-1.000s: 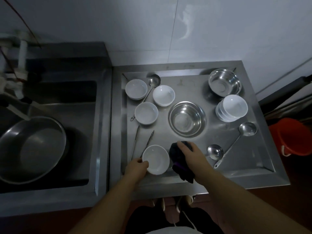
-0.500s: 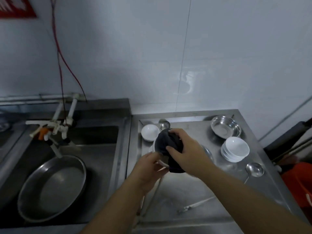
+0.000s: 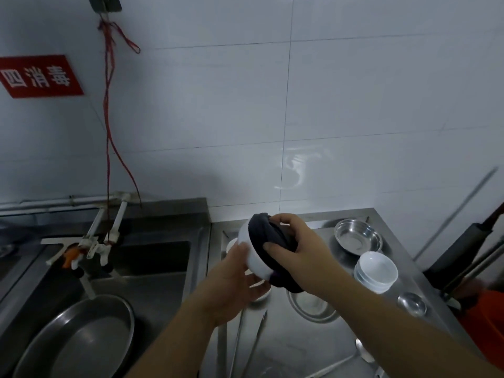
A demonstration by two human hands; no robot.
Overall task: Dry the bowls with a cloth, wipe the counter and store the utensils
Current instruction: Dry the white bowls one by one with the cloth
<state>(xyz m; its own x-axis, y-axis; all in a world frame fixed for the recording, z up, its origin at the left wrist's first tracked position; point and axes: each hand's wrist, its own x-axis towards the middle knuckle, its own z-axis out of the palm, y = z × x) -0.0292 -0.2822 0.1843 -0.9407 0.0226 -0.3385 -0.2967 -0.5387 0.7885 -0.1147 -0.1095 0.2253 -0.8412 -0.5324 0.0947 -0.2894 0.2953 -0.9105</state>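
At frame centre, the left hand (image 3: 234, 279) grips a white bowl (image 3: 252, 257) tilted sideways – the right hand (image 3: 297, 251) clutches a dark cloth (image 3: 268, 241) stuffed inside it. Stacked bowls (image 3: 376, 270) sit at right.

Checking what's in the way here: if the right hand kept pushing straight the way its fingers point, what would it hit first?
The right hand points left into the dark cloth it grips, which is pressed into the white bowl. So it meets the cloth at once, the bowl behind it, then probably the left hand.
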